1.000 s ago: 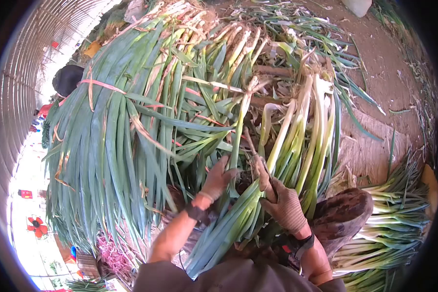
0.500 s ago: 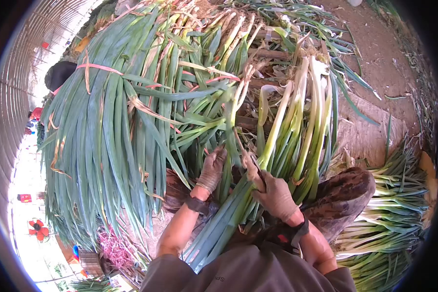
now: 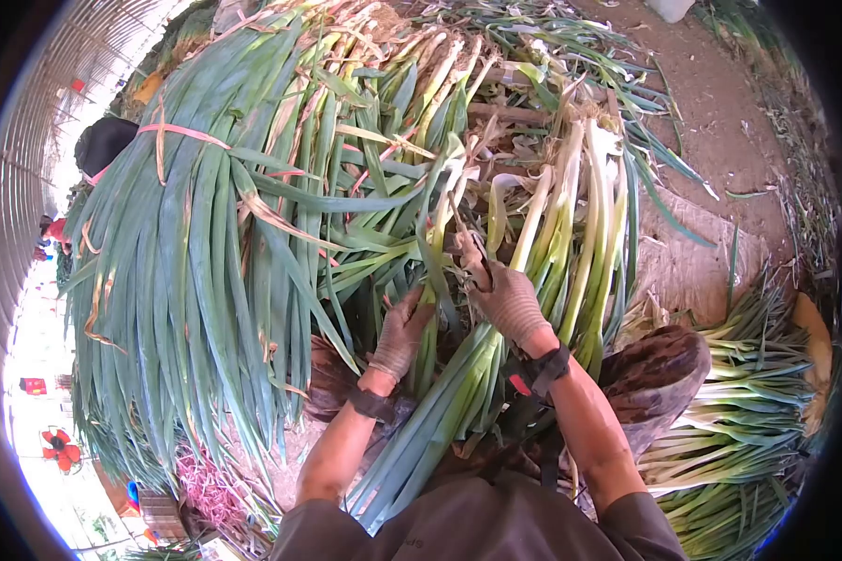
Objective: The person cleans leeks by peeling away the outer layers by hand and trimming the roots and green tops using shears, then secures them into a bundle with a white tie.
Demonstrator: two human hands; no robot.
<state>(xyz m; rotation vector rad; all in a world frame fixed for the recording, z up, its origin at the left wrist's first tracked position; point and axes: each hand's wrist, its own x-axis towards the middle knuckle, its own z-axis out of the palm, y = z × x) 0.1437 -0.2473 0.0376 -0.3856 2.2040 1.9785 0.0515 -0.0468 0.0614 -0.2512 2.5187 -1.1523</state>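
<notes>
My left hand (image 3: pixel 400 334), in a dirty knit glove, is closed around the green leaves of a green onion (image 3: pixel 440 210). The onion's pale root end points away from me, with a leaf folded over it. My right hand (image 3: pixel 513 301), gloved too, is closed on a thin, dark tool (image 3: pixel 458 222) that looks like a small knife, its tip beside that onion's stalk. The fingers hide most of the tool. Beneath my right forearm lies a bunch of trimmed green onions (image 3: pixel 571 224), white ends away from me and leaves (image 3: pixel 430 430) trailing over my lap.
A large heap of untrimmed green onions (image 3: pixel 196 243) tied with pink bands (image 3: pixel 185 133) rises at the left. More cleaned onions (image 3: pixel 739 402) lie stacked at the right. Pink strings (image 3: pixel 210 491) lie at the lower left, and a flat board (image 3: pixel 692 252) rests on the dirt.
My right hand has moved up and left with the tool, closer to the onion stalk. My left hand has shifted slightly down and left, still gripping. The view has tilted a little.
</notes>
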